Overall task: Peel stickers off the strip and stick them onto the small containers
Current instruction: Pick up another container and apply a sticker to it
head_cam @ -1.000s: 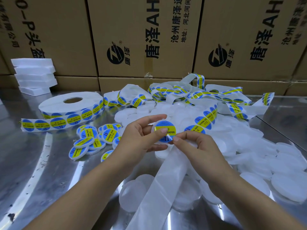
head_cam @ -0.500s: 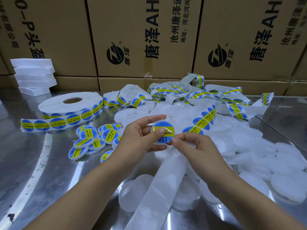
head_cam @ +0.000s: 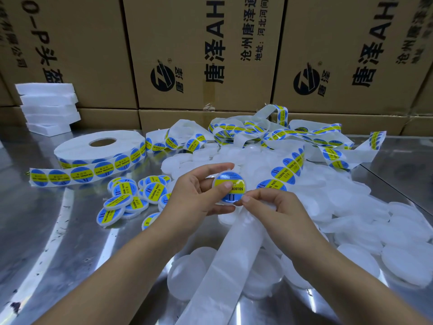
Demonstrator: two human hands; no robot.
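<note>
One more sticker [head_cam: 236, 190] down! Left hand [head_cam: 199, 191] grips the container [head_cam: 228, 172], now turned; right hand [head_cam: 274, 207] pinches its rim: labelled, done.

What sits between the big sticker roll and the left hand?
In the head view, a cluster of already labelled containers lies on the metal table between the sticker roll and the left hand.

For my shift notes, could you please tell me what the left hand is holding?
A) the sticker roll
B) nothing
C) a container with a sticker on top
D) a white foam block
C: the left hand grips a round container whose top bears a blue and yellow sticker, with the thumb pressing on it; the roll lies apart from it.
</note>
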